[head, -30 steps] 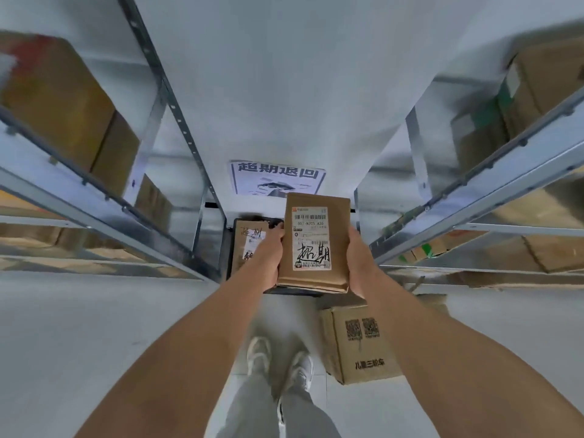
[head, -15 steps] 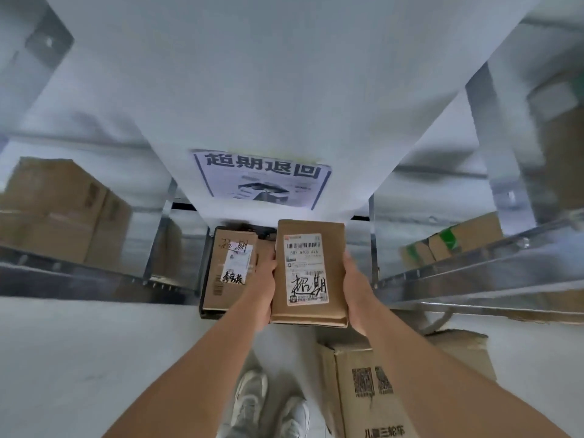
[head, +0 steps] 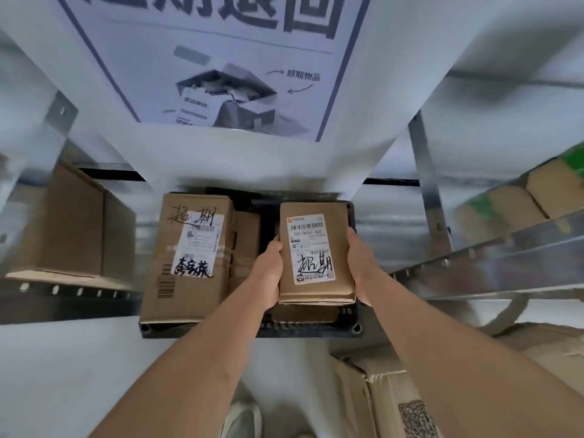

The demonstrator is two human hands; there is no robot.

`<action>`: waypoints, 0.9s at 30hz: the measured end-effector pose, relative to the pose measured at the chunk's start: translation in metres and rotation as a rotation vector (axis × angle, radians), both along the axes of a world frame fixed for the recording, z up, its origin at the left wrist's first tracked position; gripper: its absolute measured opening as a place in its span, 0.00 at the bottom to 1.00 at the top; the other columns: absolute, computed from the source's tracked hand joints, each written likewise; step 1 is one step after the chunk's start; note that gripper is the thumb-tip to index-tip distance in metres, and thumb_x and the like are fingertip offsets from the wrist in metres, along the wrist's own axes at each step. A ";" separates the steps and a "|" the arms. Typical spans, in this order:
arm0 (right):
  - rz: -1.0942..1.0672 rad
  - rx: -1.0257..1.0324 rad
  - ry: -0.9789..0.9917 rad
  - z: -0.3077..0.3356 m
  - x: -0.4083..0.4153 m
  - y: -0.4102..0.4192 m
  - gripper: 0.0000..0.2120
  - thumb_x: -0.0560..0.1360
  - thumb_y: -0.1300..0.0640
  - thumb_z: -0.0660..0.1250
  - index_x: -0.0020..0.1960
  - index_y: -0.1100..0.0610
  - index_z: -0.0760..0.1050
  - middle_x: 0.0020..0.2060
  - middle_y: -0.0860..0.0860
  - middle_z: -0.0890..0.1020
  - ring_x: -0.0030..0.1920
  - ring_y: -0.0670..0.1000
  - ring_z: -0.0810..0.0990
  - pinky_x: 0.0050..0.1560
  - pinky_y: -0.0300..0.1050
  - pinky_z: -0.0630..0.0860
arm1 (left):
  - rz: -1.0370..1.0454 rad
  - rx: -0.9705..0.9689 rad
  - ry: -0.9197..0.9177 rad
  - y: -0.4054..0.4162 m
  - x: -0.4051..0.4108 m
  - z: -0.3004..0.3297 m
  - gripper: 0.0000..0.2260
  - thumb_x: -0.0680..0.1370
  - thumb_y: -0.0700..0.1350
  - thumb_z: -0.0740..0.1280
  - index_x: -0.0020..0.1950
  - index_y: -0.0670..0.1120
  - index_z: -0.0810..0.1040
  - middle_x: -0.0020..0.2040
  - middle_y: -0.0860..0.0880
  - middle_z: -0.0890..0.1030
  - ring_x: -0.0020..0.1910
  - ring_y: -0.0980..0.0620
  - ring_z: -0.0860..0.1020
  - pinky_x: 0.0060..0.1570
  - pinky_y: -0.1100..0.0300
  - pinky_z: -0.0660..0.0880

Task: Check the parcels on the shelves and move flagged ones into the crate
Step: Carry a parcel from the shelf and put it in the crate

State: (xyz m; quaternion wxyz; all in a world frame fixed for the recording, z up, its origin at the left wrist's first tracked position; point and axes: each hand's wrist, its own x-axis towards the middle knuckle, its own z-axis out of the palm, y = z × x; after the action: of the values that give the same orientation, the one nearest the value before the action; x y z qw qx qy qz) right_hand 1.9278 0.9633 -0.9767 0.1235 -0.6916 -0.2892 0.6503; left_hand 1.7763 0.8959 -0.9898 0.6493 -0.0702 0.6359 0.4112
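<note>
Between two metal shelf racks, under a wall poster, a flagged parcel hangs over the black crate.

Both hands clamp the small brown parcel [head: 316, 251] by its long sides: the left hand [head: 268, 273] curls against the left edge, the right hand [head: 360, 267] against the right, so the label with its handwritten mark faces up and stays readable. It sits above the right half of the crate [head: 355, 327], probably because the left half is already taken by a larger marked box [head: 189, 257], with another brown parcel [head: 245, 248] between them. Something brown lies just under the held parcel; whether they touch I cannot tell. Room is tight: the crate's far rim meets the wall, the right shelf rail [head: 505, 267] runs near the right wrist, and a cardboard box [head: 395, 399] stands on the floor near right.
</note>
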 end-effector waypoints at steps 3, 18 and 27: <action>-0.002 0.000 -0.009 -0.029 0.006 0.001 0.27 0.85 0.37 0.51 0.58 0.52 0.82 0.46 0.54 0.88 0.51 0.58 0.86 0.62 0.56 0.79 | -0.022 -0.005 -0.006 0.003 0.005 -0.029 0.18 0.87 0.55 0.54 0.71 0.53 0.77 0.54 0.44 0.87 0.54 0.41 0.85 0.63 0.39 0.79; 0.062 0.081 -0.073 -0.076 0.001 0.033 0.26 0.83 0.37 0.51 0.63 0.52 0.78 0.49 0.55 0.87 0.51 0.59 0.86 0.62 0.60 0.79 | -0.120 -0.014 0.108 0.032 0.004 -0.066 0.20 0.87 0.56 0.53 0.69 0.49 0.78 0.47 0.44 0.88 0.47 0.43 0.85 0.46 0.51 0.80; 0.253 0.323 -0.302 -0.009 -0.002 0.031 0.25 0.83 0.40 0.51 0.74 0.50 0.71 0.72 0.53 0.75 0.71 0.58 0.73 0.74 0.58 0.67 | -0.323 0.056 0.299 0.039 -0.001 -0.008 0.24 0.89 0.56 0.47 0.83 0.51 0.61 0.67 0.47 0.78 0.63 0.47 0.77 0.59 0.58 0.64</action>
State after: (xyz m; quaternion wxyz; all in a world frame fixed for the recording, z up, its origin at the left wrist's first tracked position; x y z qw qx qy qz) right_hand 1.9256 0.9947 -0.9861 0.1054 -0.7104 -0.4886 0.4955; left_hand 1.7754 0.9348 -0.9978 0.6070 0.1124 0.7163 0.3252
